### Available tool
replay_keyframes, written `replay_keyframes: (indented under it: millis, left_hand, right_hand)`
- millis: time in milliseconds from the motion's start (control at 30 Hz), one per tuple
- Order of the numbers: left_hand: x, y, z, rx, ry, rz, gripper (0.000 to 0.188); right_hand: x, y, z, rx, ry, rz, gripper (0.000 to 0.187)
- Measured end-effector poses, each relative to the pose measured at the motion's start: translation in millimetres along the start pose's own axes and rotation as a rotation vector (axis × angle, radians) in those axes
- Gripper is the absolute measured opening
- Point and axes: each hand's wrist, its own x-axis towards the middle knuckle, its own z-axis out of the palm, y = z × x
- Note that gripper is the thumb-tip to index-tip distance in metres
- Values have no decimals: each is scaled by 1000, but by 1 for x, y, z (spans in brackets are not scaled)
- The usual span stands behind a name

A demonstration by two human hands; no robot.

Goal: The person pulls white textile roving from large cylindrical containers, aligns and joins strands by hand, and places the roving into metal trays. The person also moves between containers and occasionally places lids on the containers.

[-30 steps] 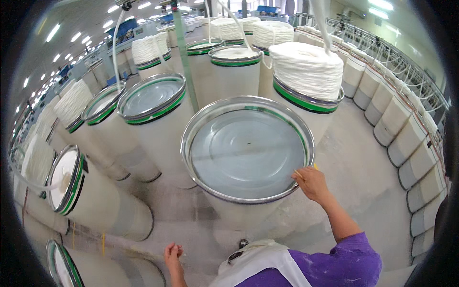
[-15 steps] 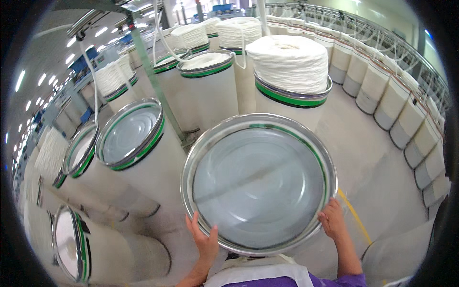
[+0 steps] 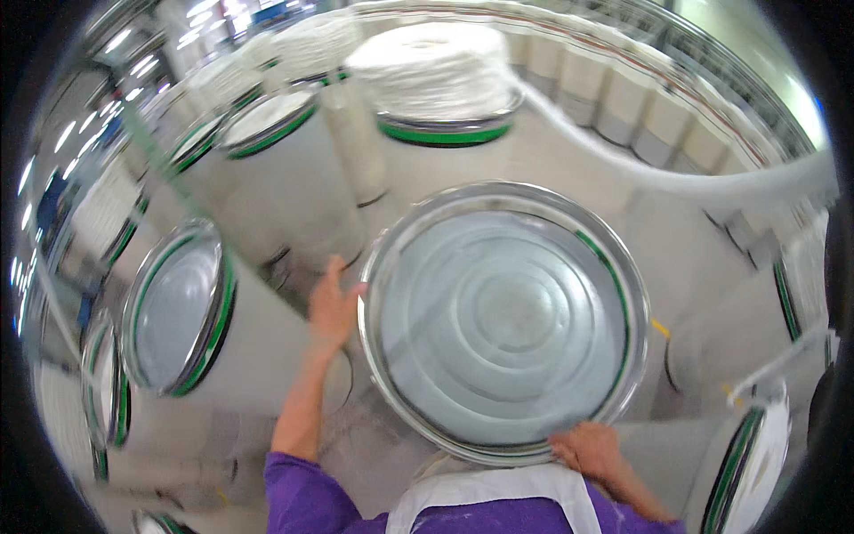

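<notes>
Right in front of me stands a large round sliver can [image 3: 511,311] with a shiny metal rim, a green band and a grey ridged disc inside. At its near right edge my right hand [image 3: 589,448] is closed over the rim. My left hand [image 3: 334,307] is beside the left edge of the rim, fingers stretched and apart, the thumb at or against the metal. Slight blur hides whether it touches. My purple sleeves and white apron show at the bottom.
Another can with a grey disc [image 3: 173,307] stands at left. Beyond are cans heaped with white sliver, one large coil [image 3: 436,71] straight ahead. A thick white sliver strand [image 3: 658,178] crosses at the right, before a row of cans. A filled can [image 3: 752,463] stands at lower right.
My view has turned right. My left hand has moved up along the can's left edge, and my right hand has shifted to its near edge. A white strand now crosses at right.
</notes>
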Motion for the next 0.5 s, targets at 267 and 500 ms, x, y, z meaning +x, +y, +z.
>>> replay_keyframes:
  millis: [267,500]
  left_hand:
    - [48,-184,-166,1084,367,-200,78]
    - [-26,-239,-231,1075,188,-337,26]
  right_hand:
    - [36,9,14,-153,120,82,30]
    - [84,110,-2,-222,254,229,35]
